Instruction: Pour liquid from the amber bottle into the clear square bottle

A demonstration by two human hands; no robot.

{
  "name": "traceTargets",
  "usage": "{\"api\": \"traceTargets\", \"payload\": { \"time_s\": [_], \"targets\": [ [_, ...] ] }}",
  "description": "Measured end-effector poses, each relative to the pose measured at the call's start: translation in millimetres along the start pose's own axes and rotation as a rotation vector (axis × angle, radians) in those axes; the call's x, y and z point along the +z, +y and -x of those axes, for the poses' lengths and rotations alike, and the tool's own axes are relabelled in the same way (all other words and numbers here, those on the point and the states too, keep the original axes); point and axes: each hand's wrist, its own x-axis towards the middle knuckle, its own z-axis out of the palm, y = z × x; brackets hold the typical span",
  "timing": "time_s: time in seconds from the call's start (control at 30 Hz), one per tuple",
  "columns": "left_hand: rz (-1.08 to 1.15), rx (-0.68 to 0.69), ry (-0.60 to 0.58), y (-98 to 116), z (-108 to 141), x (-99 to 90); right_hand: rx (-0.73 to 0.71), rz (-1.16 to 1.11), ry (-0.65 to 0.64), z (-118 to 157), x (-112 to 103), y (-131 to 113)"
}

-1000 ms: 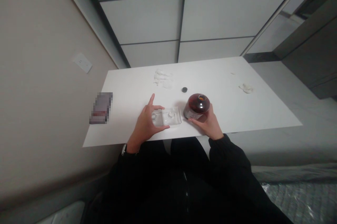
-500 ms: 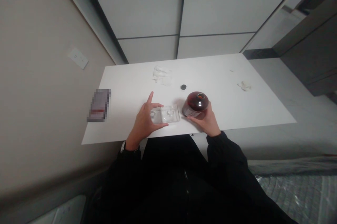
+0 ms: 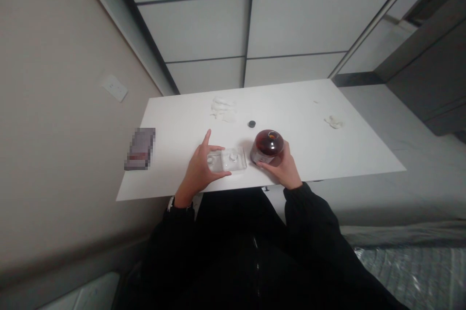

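Observation:
A clear, box-like container lies on the white table near its front edge. My left hand grips its left part between thumb and fingers, with the index finger raised. To the right stands a dark red, rounded bottle with an uncapped mouth and a label low on its side. My right hand is wrapped round the bottle's right side, the thumb across its front. A small gap separates container and bottle. Behind them lies a small black cap.
Thin whitish crumpled pieces lie at the back of the table. Another crumpled scrap is at the right. A blurred-out, flat dark object rests at the left edge, beside the wall.
The camera view has shifted slightly. Both hands keep their holds on the container and the bottle, and nothing on the table has clearly moved.

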Motion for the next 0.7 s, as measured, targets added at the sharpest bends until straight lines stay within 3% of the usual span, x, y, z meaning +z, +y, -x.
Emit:
{"api": "traceTargets", "payload": {
  "time_s": [0.3,0.5,0.7],
  "targets": [
    [0.047,-0.013,0.019,0,2,1.0,-0.113,0.068,0.039,8,-3,-6],
    [0.044,-0.062,0.004,6,3,-0.4,-0.392,0.35,0.053,5,-22,-26],
    [0.046,-0.036,0.044,3,4,2.7,-0.603,0.621,-0.026,-9,-43,-48]
  ]
}}
